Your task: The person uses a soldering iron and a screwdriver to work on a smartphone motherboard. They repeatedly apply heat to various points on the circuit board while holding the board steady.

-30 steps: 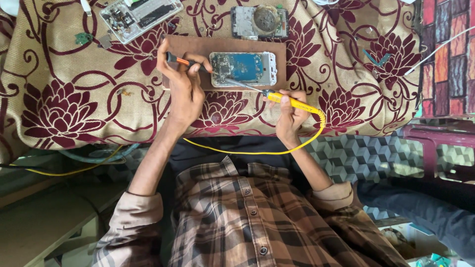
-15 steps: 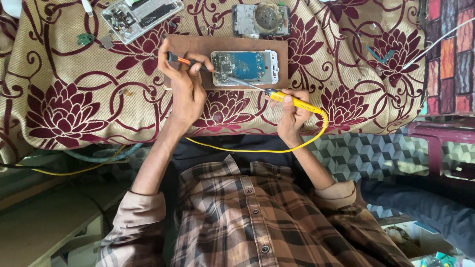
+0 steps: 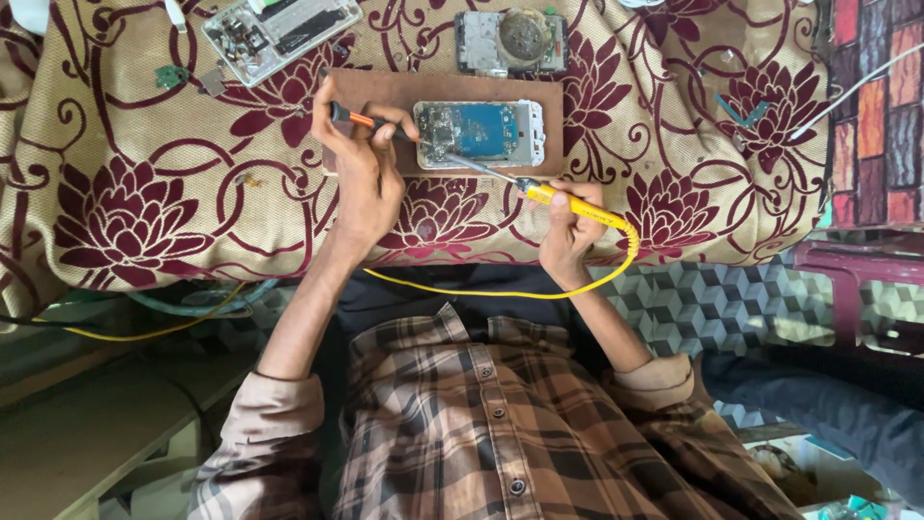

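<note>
While both hands are on tools, the opened phone [image 3: 481, 133] lies flat on a brown board [image 3: 385, 91], which sits on the floral cloth [image 3: 125, 193] in the upper middle of the view.

State of work, as I judge it: the phone's cover is off and its circuit side is bare, blue plate and metal parts showing. So the opening-up is done and the work on the inner parts is under way. Nothing has been closed up, and no cover for it can be made out nearby.

Left hand [image 3: 361, 183]: fingers curled and pressed onto a thin orange-handled tool [image 3: 358, 118], whose tip reaches the phone's left end (the exact contact spot is too small to tell).

Right hand [image 3: 570, 231]: fingers wrapped round the yellow soldering iron [image 3: 568, 200], held like a pen. Its yellow cord [image 3: 500, 293] loops down and leftward across the person's lap.

Orientation: the phone's long axis runs left to right across the picture, parallel to the board's long edge. The iron's long axis is oblique, handle low right, metal tip pointing up and left onto the left half of the phone.

Also on the cloth, well apart from the hands: a loose circuit board [image 3: 279, 29] at upper left and another opened device [image 3: 510, 40] just beyond the brown board.
</note>
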Demonstrator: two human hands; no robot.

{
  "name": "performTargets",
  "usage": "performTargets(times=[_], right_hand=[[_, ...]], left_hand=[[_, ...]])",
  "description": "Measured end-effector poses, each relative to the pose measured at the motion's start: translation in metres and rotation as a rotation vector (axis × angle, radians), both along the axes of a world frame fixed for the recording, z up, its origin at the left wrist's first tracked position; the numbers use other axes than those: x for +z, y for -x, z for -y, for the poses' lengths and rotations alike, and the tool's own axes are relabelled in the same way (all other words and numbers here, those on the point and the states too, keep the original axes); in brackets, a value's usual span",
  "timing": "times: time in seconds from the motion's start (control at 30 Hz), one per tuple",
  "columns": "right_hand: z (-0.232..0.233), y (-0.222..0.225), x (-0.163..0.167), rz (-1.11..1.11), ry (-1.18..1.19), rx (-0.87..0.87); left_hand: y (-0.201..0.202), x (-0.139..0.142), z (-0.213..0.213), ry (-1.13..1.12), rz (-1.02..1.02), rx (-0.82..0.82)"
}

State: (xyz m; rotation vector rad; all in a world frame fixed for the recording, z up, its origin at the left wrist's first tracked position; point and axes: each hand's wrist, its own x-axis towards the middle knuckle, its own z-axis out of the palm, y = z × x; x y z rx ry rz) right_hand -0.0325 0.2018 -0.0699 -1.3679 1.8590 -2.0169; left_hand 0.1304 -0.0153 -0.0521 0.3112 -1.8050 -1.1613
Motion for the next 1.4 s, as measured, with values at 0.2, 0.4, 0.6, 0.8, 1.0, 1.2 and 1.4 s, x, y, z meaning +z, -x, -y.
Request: performTargets(times=[0.2, 0.4, 0.6, 0.8, 1.0, 1.2, 1.4], right_hand=[[-0.001, -0.011, -0.002, -0.085, -0.056, -0.097], [0.003, -0.027, 0.007, -0.182, -0.038, -0.085], [0.013, -0.033, 0.037, -0.297, -0.130, -0.141], [0.028, -0.049, 0.097, -0.491, -0.191, -0.133], [0.062, -0.043, 0.131, -0.551, -0.255, -0.061], [0.087, -0.039, 0.119, -0.579, -0.273, -0.096], [0.103, -0.041, 0.115, -0.692, -0.326, -0.311]], left_hand=[[-0.008, 0.005, 0.003, 0.000, 0.023, -0.007], [-0.010, -0.002, 0.005, -0.003, 0.019, -0.011], [-0.011, -0.012, 0.005, 0.018, 0.018, 0.000], [-0.017, -0.001, 0.005, -0.005, 0.021, -0.005], [-0.017, 0.002, 0.010, 0.035, 0.018, 0.023], [-0.020, -0.006, 0.007, 0.009, 0.007, 0.009], [-0.024, 0.001, 0.000, -0.012, 0.028, 0.003]])
